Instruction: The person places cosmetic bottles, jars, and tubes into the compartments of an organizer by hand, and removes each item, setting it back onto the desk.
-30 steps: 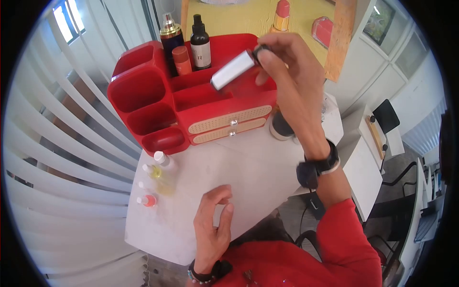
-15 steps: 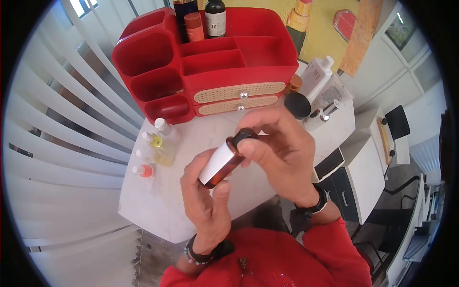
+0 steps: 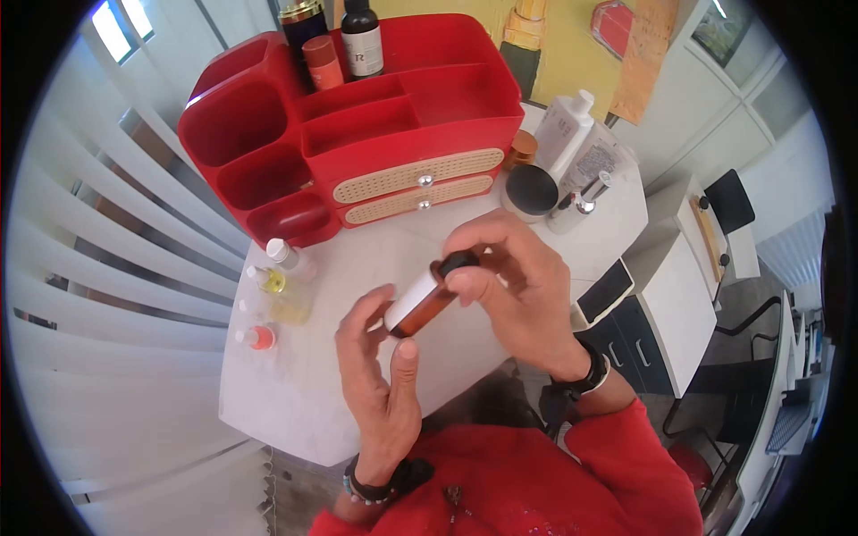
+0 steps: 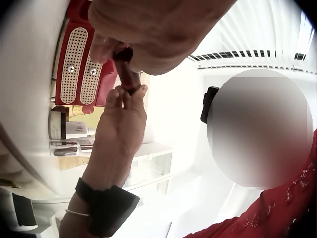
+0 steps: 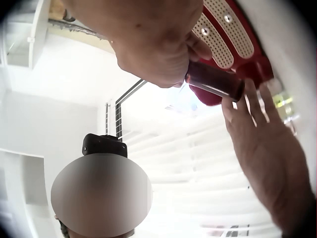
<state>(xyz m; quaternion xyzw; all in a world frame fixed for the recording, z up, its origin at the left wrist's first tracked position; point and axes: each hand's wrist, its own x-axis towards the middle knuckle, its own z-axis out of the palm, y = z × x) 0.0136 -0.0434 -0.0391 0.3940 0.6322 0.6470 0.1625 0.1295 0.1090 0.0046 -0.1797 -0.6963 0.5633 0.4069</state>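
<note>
In the head view, a small amber bottle (image 3: 420,304) with a white label and black cap tilts above the table, base toward the lower left. My right hand (image 3: 523,295) pinches it by the cap between thumb and fingers. The left hand (image 3: 380,384) is at the base end, its fingertips right beside the bottle and its thumb spread apart below. From the right wrist, the left hand's fingers (image 5: 252,106) look mostly straight near the base of the amber bottle (image 5: 215,82). The left wrist view shows the bottle (image 4: 127,74) partly hidden by the near hand.
A red organizer (image 3: 357,134) with compartments and two woven-front drawers stands at the back, holding several bottles. Small clear bottles (image 3: 286,277) stand at the table's left edge. A black-lidded jar (image 3: 530,192), a white bottle (image 3: 565,129) and a silver-capped bottle (image 3: 572,213) stand right.
My right hand brought the amber bottle down from before the organizer to the left hand. Since half a second ago the left hand's fingers and thumb have loosened from around its base.
</note>
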